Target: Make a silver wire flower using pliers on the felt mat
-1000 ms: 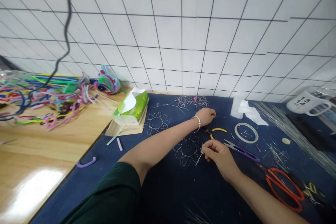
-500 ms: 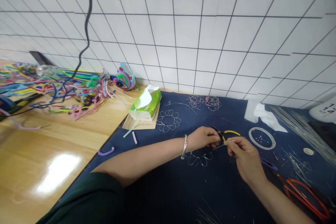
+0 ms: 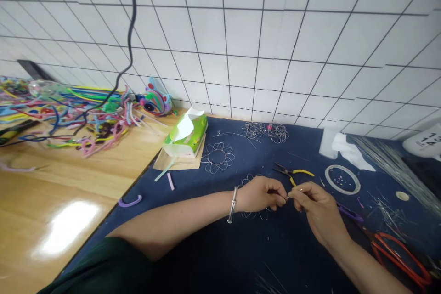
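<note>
My left hand [image 3: 263, 194], a silver bangle at its wrist, is closed in a pinch on a thin wire. Facing it, my right hand [image 3: 314, 200] pinches the same wire [image 3: 288, 197], a short bit of which shows between the fingertips. Under and behind my left hand lies a flower-shaped wire piece [image 3: 255, 215] with looped petals, partly covered by the hand; whether it joins the pinched wire I cannot tell. Just beyond my fingers, pliers with yellow handles [image 3: 303, 172] rest on the dark blue cloth [image 3: 213, 248].
Another wire flower [image 3: 218, 157] lies beside a green tissue pack [image 3: 188, 134]. Wire bundles [image 3: 265, 132] sit by the wall. To the right are a clear ring-shaped dish [image 3: 342, 179] with tiny beads, orange-handled scissors [image 3: 399, 257] and loose wires [image 3: 399, 174]. Colourful pipe cleaners [image 3: 69, 115] cover the left side.
My hands have drawn closer together, so less wire shows between them. They have moved slightly toward me, leaving more of the pliers uncovered. The view has shifted slightly.
</note>
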A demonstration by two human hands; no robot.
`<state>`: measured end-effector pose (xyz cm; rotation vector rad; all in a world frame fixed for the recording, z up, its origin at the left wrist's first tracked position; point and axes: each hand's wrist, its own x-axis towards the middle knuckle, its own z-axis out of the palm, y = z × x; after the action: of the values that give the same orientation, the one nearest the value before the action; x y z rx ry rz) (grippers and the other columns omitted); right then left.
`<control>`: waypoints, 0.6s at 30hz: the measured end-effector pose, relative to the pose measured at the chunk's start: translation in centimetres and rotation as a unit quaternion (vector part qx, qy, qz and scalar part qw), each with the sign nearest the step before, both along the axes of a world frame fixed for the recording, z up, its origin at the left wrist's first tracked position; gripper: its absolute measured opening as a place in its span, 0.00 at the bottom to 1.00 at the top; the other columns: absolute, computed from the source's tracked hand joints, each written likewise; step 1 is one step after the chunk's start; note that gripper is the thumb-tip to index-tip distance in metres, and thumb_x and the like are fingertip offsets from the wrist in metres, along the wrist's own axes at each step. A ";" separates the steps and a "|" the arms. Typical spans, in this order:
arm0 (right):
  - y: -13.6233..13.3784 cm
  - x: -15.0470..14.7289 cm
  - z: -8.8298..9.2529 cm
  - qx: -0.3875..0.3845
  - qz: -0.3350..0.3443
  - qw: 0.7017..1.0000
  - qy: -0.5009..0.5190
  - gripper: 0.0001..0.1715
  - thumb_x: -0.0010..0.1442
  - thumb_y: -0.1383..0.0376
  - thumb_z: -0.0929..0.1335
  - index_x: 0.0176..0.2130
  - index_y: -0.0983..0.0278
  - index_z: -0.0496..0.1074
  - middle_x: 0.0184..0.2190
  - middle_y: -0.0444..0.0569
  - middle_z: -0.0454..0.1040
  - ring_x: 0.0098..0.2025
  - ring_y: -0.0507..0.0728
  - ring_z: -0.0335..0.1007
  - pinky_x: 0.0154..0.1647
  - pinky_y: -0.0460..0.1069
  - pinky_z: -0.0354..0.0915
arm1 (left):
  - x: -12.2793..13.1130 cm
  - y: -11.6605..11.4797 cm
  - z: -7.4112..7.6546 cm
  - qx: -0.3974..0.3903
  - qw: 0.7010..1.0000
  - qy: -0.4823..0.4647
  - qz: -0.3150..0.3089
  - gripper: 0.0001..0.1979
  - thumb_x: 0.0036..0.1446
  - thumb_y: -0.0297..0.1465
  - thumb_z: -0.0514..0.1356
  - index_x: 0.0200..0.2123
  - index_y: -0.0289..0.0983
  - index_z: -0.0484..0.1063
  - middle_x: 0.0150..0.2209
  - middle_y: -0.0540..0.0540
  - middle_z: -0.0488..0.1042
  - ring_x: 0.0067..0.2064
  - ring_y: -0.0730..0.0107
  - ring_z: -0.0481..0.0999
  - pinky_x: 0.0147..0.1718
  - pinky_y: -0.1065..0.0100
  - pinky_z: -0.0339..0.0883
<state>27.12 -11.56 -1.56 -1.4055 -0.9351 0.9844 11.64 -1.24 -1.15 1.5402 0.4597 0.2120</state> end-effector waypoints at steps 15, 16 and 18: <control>0.1 0.1 1.5 -0.004 0.063 0.996 0.070 0.07 0.52 0.62 0.69 0.31 0.64 0.72 0.26 0.46 0.71 0.24 0.49 0.63 0.25 0.47 0.59 | -0.5 -0.2 0.0 -0.234 0.970 -0.021 -0.053 0.10 0.50 0.32 0.62 0.33 0.32 0.69 0.28 0.48 0.73 0.25 0.79 0.72 0.22 0.76 0.59; 0.1 0.2 1.5 -0.002 0.070 0.994 0.080 0.07 0.51 0.62 0.69 0.31 0.64 0.72 0.27 0.46 0.72 0.24 0.49 0.63 0.25 0.46 0.59 | -0.5 -0.3 0.0 -0.248 0.967 -0.022 -0.052 0.10 0.50 0.32 0.62 0.33 0.32 0.69 0.28 0.48 0.73 0.25 0.79 0.72 0.22 0.76 0.59; 0.1 0.2 1.5 0.002 0.082 0.992 0.094 0.08 0.51 0.62 0.69 0.31 0.64 0.72 0.26 0.46 0.72 0.23 0.49 0.63 0.24 0.46 0.60 | -0.5 -0.5 0.1 -0.270 0.961 -0.024 -0.051 0.09 0.50 0.32 0.62 0.33 0.32 0.70 0.27 0.49 0.73 0.24 0.79 0.72 0.22 0.77 0.59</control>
<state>27.36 -11.42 -0.02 -1.2222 -0.9204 1.2156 11.12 -1.74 -1.07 1.0166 0.3608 0.0355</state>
